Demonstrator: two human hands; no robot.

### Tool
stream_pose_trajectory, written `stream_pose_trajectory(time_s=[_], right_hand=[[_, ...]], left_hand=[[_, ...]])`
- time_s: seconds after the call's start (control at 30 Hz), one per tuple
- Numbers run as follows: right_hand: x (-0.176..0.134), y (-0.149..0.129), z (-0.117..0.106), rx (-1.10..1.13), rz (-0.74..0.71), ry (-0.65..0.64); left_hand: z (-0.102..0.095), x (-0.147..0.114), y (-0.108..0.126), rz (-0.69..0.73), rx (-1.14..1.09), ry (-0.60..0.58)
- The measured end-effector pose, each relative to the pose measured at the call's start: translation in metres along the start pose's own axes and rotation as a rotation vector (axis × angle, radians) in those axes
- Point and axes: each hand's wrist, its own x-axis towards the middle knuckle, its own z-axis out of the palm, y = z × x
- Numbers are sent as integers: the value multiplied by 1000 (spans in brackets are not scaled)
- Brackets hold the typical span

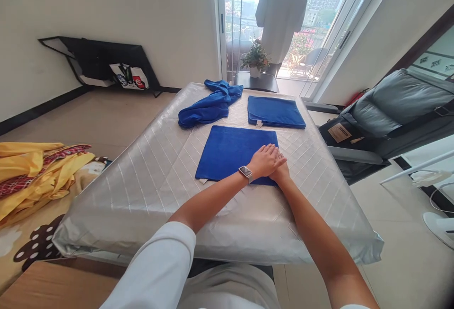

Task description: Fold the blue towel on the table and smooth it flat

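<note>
A folded blue cloth [234,150] lies flat on the silver quilted table cover [149,176], a white tag at its near left corner. My left hand [264,161], with a watch on the wrist, rests at the cloth's right side, fingers stretched out and partly over my right hand. Beneath and beside it, my right hand [281,172] is at the cloth's right edge; its fingers are mostly hidden. Behind is a neat stack of folded blue cloths [276,111] with a small tag. A crumpled blue cloth [213,103] lies at the far left.
A person [282,15] stands by the glass door behind a potted plant [255,58] on a dark chair. To the right is a grey recliner [390,105]. Yellow fabric [46,176] is heaped at the left, above a wooden surface [60,285]. A black frame [106,58] leans near the wall.
</note>
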Motion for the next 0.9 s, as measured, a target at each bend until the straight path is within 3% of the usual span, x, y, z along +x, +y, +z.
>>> stream_pose_trajectory(time_s=[0.1, 0.2, 0.37, 0.63, 0.73, 0.9], right_hand=[[-1, 0, -1, 12, -21, 8], [2, -4, -4, 52, 36, 2], [5, -9, -6, 97, 73, 17], [4, -8, -7, 92, 86, 10], [3, -9, -8, 81, 85, 19], [1, -11, -12, 40, 73, 70]], left_hand=[[11, 10, 2, -66, -51, -70], [12, -4, -21, -84, -56, -88], [-4, -53, -67, -174, -4, -100], [-33, -142, -136, -468, 128, -117], [-37, -160, -143, -505, 135, -107], [-41, -161, -136, -532, 112, -117]])
